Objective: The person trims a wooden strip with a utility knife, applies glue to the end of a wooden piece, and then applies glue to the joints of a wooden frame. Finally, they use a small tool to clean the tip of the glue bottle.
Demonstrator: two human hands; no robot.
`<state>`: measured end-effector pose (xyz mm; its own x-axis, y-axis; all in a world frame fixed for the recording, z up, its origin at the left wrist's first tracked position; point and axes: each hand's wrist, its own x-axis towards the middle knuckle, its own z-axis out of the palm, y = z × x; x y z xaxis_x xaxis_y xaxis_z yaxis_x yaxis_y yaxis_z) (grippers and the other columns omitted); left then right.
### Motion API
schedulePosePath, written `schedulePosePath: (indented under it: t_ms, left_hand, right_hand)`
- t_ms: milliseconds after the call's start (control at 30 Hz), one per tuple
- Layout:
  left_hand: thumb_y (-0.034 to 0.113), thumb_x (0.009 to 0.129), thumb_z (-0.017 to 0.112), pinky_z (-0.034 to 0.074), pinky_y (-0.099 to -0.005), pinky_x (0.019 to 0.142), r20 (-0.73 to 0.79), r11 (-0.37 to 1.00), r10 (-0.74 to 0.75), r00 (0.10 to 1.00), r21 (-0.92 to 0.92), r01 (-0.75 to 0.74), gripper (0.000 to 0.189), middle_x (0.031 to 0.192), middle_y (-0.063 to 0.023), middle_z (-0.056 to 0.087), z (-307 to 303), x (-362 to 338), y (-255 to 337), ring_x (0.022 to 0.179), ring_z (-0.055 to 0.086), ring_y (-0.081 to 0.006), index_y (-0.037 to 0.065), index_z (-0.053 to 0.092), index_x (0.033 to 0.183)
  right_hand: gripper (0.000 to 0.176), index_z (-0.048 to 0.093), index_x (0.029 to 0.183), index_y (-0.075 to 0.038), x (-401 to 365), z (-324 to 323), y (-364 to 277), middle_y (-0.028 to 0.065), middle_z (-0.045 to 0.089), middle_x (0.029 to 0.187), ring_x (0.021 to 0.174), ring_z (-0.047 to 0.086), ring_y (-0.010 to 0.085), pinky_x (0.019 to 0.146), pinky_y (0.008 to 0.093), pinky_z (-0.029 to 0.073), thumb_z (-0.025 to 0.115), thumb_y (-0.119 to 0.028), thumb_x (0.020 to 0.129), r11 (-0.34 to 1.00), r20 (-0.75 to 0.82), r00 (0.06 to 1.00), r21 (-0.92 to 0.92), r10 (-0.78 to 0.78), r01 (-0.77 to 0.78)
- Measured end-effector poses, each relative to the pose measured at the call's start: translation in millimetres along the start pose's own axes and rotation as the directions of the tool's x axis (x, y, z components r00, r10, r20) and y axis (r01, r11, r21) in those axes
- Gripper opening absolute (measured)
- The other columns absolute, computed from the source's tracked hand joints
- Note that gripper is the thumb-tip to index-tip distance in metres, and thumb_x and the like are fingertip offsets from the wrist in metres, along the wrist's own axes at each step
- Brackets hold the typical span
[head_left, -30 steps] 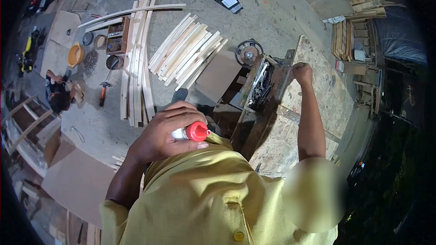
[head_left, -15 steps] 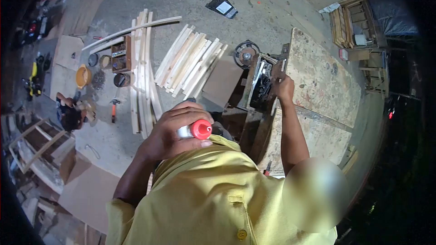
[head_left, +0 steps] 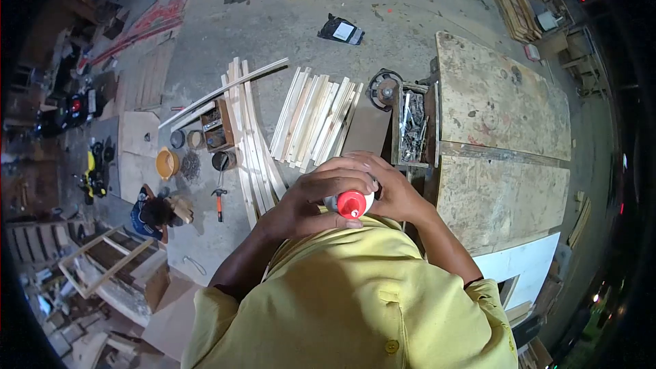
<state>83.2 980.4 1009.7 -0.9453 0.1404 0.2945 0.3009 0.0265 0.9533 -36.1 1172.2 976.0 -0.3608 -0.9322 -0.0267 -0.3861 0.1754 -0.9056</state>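
Note:
A white glue bottle with a red nozzle cap is held in front of my yellow shirt, its nozzle toward me. My left hand wraps round it from the left, thumb below and fingers above. From the other side, my right hand closes on the bottle, its fingers meeting those of my left hand. Most of the bottle's body is hidden behind the hands. Beyond them, a row of pale wooden strips lies on the floor, with longer strips to the left.
At right stands a worn wooden worktable, with an open box of dark metal pieces at its left edge. A hammer, an orange bowl and a wooden toolbox lie left. A person is low at far left.
My right hand has left the worktable's edge and come to the bottle. My left hand still holds the bottle, and the camera view has shifted.

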Motion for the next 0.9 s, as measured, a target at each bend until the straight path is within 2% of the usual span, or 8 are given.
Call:
schedulePosePath:
  t_ms: [533, 600, 667, 733, 767, 800, 833, 900]
  left_hand:
    - [0.019, 0.078, 0.079, 0.039, -0.0446, 0.107, 0.055, 0.997, 0.070, 0.996, -0.037, -0.068, 0.048, 0.122, -0.0114, 0.064, 13, 16, -5, 0.121, 0.054, -0.0305, 0.003, 0.060, 0.119]
    - [0.034, 0.080, 0.077, 0.039, -0.0472, 0.107, -0.159, 0.886, -0.140, 0.977, -0.462, 0.052, 0.051, 0.124, -0.0175, 0.061, 20, 17, -22, 0.122, 0.054, -0.0308, 0.001, 0.060, 0.115]
    - [0.049, 0.088, 0.068, 0.035, -0.0459, 0.112, -0.196, 0.826, -0.223, 0.955, -0.558, 0.078, 0.070, 0.137, -0.0200, 0.052, 20, 27, -29, 0.131, 0.048, -0.0312, 0.000, 0.049, 0.133]
    - [0.052, 0.090, 0.063, 0.034, -0.0450, 0.113, -0.314, 0.810, -0.149, 0.938, -0.583, -0.067, 0.078, 0.146, -0.0195, 0.042, 25, 45, -28, 0.136, 0.043, -0.0306, 0.000, 0.038, 0.142]
    - [0.053, 0.092, 0.058, 0.034, -0.0450, 0.113, -0.321, 0.856, -0.118, 0.940, -0.513, -0.068, 0.080, 0.151, -0.0182, 0.035, 21, 45, -44, 0.138, 0.040, -0.0304, 0.000, 0.031, 0.146]
    - [0.049, 0.095, 0.057, 0.034, -0.0455, 0.113, -0.316, 0.868, -0.100, 0.943, -0.491, -0.072, 0.073, 0.149, -0.0177, 0.039, 15, 52, -38, 0.137, 0.040, -0.0297, 0.000, 0.034, 0.144]
    - [0.044, 0.098, 0.055, 0.036, -0.0444, 0.112, -0.315, 0.871, -0.147, 0.938, -0.491, -0.028, 0.065, 0.144, -0.0182, 0.044, 10, 52, -41, 0.134, 0.044, -0.0291, -0.001, 0.039, 0.141]
    - [0.040, 0.100, 0.053, 0.038, -0.0433, 0.111, -0.306, 0.864, -0.192, 0.932, -0.503, 0.013, 0.056, 0.139, -0.0186, 0.049, 0, 45, -58, 0.131, 0.048, -0.0284, -0.002, 0.043, 0.137]
  right_hand:
    - [0.083, 0.048, 0.135, -0.004, -19, 5, 9, 0.0190, 0.055, 0.129, 0.121, 0.055, 0.0335, 0.102, 0.0409, 0.044, 0.086, -0.027, 0.065, 1.000, -0.091, 0.996, -0.002, -0.017, 0.017]
    - [0.087, 0.048, 0.135, -0.005, -22, 1, -2, 0.0194, 0.057, 0.126, 0.118, 0.057, 0.0319, 0.100, 0.0398, 0.045, 0.087, -0.031, 0.062, 0.997, -0.113, 0.993, 0.075, 0.041, -0.032]
    - [0.087, 0.052, 0.130, -0.005, -21, -11, -18, 0.0139, 0.059, 0.118, 0.112, 0.059, 0.0281, 0.097, 0.0389, 0.046, 0.090, -0.034, 0.057, 0.941, -0.117, 0.939, 0.141, 0.324, -0.307]
    - [0.095, 0.050, 0.134, -0.003, -25, -49, -15, 0.0170, 0.063, 0.116, 0.108, 0.063, 0.0291, 0.094, 0.0391, 0.049, 0.089, -0.038, 0.054, 0.983, -0.204, 0.963, -0.028, 0.174, -0.183]
    - [0.097, 0.051, 0.133, -0.001, -31, -83, -35, 0.0174, 0.064, 0.117, 0.107, 0.063, 0.0285, 0.096, 0.0391, 0.049, 0.089, -0.040, 0.052, 0.893, -0.318, 0.932, -0.346, 0.177, -0.288]
    - [0.093, 0.053, 0.130, 0.000, -38, -127, -58, 0.0167, 0.064, 0.116, 0.107, 0.063, 0.0278, 0.094, 0.0383, 0.050, 0.090, -0.039, 0.054, 0.879, -0.408, 0.896, -0.345, 0.175, -0.329]
    - [0.103, 0.047, 0.139, -0.004, -45, -170, -85, 0.0138, 0.062, 0.122, 0.105, 0.062, 0.0269, 0.094, 0.0396, 0.049, 0.092, -0.039, 0.054, 0.770, -0.505, 0.862, -0.566, -0.042, -0.294]
    - [0.063, 0.055, 0.129, -0.005, -94, -265, -134, 0.0121, 0.064, 0.117, 0.091, 0.065, 0.0211, 0.081, 0.0367, 0.053, 0.079, -0.023, 0.074, 0.942, -0.787, 0.616, -0.221, -0.019, -0.254]
